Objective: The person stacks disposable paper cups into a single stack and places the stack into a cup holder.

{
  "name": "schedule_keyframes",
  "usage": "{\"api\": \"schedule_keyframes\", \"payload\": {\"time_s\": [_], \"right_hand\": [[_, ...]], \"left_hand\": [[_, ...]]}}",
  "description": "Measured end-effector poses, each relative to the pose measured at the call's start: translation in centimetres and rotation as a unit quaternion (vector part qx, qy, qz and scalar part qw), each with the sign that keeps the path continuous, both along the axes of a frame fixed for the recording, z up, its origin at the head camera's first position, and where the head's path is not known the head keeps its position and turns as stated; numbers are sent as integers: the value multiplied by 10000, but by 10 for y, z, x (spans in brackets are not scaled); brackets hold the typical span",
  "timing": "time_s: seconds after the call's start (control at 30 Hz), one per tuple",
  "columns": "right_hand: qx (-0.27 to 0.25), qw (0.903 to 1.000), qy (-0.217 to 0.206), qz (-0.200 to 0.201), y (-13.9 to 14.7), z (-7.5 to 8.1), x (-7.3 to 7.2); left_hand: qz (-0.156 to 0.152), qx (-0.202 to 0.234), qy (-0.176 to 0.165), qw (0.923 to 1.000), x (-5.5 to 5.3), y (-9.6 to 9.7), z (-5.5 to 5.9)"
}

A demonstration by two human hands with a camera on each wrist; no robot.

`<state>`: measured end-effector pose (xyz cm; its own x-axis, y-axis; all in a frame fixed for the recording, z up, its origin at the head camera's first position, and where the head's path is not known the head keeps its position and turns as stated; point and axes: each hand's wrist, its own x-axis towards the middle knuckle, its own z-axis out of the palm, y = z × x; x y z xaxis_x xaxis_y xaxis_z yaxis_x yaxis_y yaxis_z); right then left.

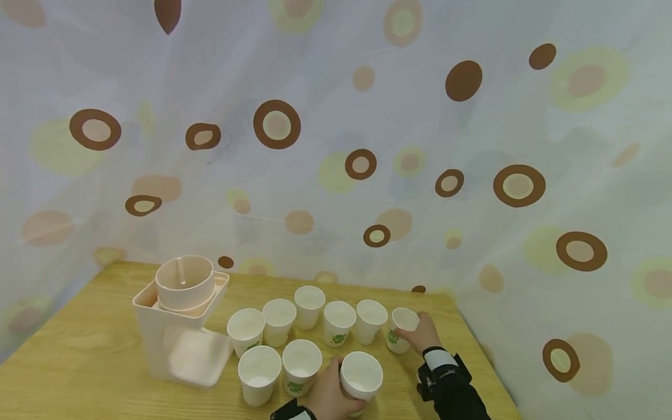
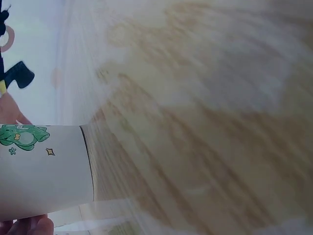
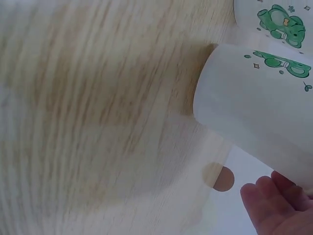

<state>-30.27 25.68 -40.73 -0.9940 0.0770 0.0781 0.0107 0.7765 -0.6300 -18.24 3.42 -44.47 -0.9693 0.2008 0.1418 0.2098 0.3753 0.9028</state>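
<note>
Curling round stacked cups (image 1: 362,376) toward the near edge of the surface (image 1: 79,350), the left hand (image 1: 332,392) seemingly steadies them; toward the right edge, the right hand (image 1: 423,334) grips one upright cup (image 1: 397,341), probably for control

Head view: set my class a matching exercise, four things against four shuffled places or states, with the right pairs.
1. Cream plastic appliance with cylindrical top
2. Left hand
3. Right hand
4. Pale circle-patterned sheet

A. Behind the light wooden table
B. Around the rightmost white paper cup
C. Standing on the table's left half
D. Gripping nested white paper cups

Pairs: 1-C; 2-D; 3-B; 4-A
</note>
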Motion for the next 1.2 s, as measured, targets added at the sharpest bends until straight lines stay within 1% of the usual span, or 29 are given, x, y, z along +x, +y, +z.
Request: {"api": "schedule_keyframes", "payload": {"time_s": [0.17,0.27,0.5,0.63,0.77,0.93,1.03,1.2], "right_hand": [[-231,9997,-122,-9,-1,3,15],[-265,9996,-32,67,-2,4,24],[-439,9989,19,175,-7,10,42],[-532,9982,108,255,-10,15,50],[-726,9966,184,335,-12,19,59],[-960,9939,359,414,-13,28,68],[-1001,9925,516,467,-16,36,75],[-961,9910,681,634,-21,50,85]], "left_hand": [[130,117,-176,9997,0,-1,0],[178,116,-219,9995,0,-2,-2],[150,230,-365,9990,0,-1,-3],[181,187,-394,9989,-1,0,-3],[231,108,-378,9990,0,2,-2],[212,152,-410,9988,0,3,1],[167,187,-330,9991,0,4,2],[180,189,-88,9996,-1,4,0]]}}
